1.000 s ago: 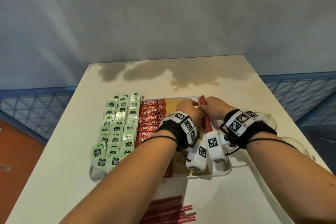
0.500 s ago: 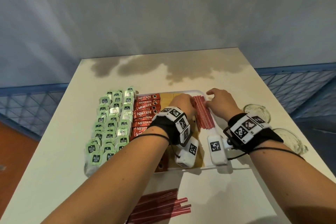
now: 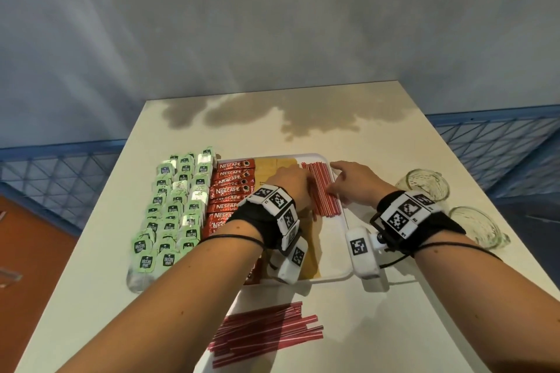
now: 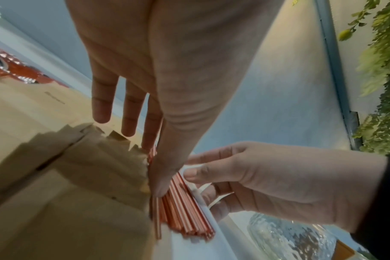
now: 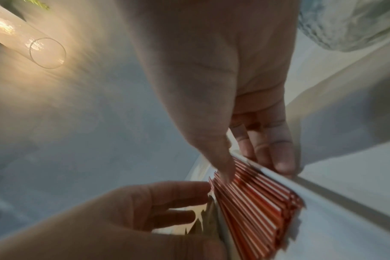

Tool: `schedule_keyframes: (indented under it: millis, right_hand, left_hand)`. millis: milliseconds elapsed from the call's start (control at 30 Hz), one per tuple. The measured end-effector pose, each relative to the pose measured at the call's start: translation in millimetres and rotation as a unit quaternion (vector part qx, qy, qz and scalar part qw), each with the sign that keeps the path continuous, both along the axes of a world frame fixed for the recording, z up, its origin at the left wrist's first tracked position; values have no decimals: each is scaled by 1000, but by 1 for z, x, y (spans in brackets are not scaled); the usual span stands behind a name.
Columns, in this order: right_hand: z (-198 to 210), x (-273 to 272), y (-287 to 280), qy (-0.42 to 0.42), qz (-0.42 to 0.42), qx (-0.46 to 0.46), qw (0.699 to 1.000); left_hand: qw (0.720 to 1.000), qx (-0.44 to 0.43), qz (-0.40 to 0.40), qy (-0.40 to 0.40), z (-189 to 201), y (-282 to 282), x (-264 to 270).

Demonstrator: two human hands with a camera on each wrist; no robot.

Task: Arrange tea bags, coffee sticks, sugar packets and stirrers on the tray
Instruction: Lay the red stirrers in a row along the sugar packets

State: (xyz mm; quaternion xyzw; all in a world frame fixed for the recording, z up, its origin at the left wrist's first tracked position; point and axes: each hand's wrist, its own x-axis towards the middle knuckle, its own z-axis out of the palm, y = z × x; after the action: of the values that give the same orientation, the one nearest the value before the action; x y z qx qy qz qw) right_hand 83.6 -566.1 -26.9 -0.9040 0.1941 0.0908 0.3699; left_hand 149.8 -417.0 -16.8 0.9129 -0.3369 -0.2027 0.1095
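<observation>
1. On the desk (image 3: pixel 303 130): a tray (image 3: pixel 336 274), near the middle.
2. Left of the tray, on the desk: tea bags (image 3: pixel 172 209) in rows running front to back.
3. In the tray, left to right: coffee sticks (image 3: pixel 231 188), sugar packets (image 3: pixel 269 166), stirrers (image 3: pixel 322 188) against the right rim.
4. Left hand (image 3: pixel 292 186) at the stirrers' left edge, over the sugar packets; right hand (image 3: pixel 354 183) at their right edge, over the tray rim.
5. Right of the tray: two glass cups (image 3: pixel 424 185), one behind the other.
6. In front of the tray, on the desk: a loose pile of stirrers (image 3: pixel 266 333).
</observation>
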Motion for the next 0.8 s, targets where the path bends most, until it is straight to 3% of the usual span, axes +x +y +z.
schedule_keyframes:
  millis: [167,467,800]
  right_hand:
    - [-1,-13,-3,22,98,-46,994]
    - [-1,-20,-8,39,115,-70,990]
    - [-6,-19,-10,40,97,-40,994]
  left_hand:
    - [996,70,-55,-13,-4,6,-5]
    - [988,129,-75,-32,-11,-8,-5]
    - [990,126,-59,-24,-12,-7,2]
